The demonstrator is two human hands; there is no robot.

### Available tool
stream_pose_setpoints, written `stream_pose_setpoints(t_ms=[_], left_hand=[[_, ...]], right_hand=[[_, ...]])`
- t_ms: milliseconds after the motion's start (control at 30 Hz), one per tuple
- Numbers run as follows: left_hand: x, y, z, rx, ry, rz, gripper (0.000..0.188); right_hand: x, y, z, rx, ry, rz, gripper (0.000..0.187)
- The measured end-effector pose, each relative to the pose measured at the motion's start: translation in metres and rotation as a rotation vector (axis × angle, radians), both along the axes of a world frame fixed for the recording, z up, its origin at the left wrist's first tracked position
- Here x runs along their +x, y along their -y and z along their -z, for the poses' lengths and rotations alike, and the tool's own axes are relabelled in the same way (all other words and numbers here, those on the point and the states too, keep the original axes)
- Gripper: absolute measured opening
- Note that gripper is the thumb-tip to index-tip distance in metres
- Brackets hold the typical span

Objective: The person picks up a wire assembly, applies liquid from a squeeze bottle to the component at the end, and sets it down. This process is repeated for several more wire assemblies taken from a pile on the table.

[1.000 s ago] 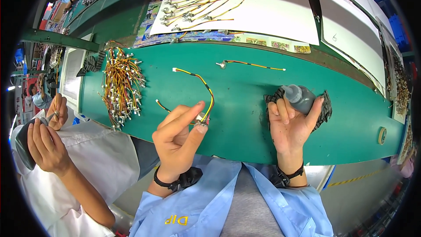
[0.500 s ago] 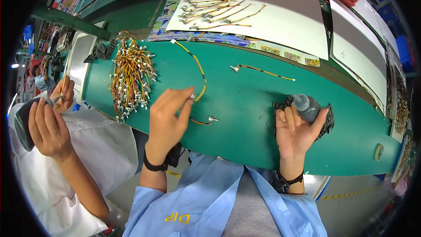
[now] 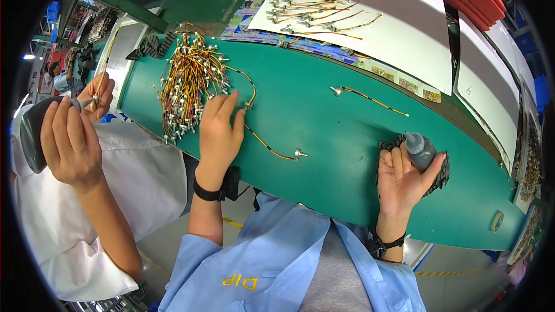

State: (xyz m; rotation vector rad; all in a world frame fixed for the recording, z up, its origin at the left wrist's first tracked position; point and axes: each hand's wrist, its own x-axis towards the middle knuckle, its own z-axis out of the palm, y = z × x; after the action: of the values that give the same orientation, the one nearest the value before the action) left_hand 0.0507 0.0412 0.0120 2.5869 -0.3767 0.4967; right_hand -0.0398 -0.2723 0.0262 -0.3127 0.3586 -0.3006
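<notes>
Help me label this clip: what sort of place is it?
Probably an electronics assembly workshop: a heap of wire leads on a green bench, more leads laid on white board, a co-worker's hand alongside.

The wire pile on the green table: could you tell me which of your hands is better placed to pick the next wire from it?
Left. The left hand lies flat beside the wire pile, its fingers almost at it. The right hand is far off and already holds a small grey bottle.

wire bundle [image 3: 188,84] left on table [image 3: 324,121]; bottle [image 3: 420,150] right, maybe on cloth [image 3: 442,176].
</notes>
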Motion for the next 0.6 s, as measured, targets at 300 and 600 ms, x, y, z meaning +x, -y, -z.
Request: stream_pose_setpoints(t_ms=[300,600], left_hand=[[-0.054,0.011,-0.018,0.072,-0.206,0.103,0.023],[-0.062,0.044,-0.012,0.037,-0.224,0.377,0.013]], right_hand=[[0.004,-0.007,0.005,-0.014,0.023,-0.054,0.057],[0.001,-0.004,0.002,-0.012,0.037,-0.092,0.059]])
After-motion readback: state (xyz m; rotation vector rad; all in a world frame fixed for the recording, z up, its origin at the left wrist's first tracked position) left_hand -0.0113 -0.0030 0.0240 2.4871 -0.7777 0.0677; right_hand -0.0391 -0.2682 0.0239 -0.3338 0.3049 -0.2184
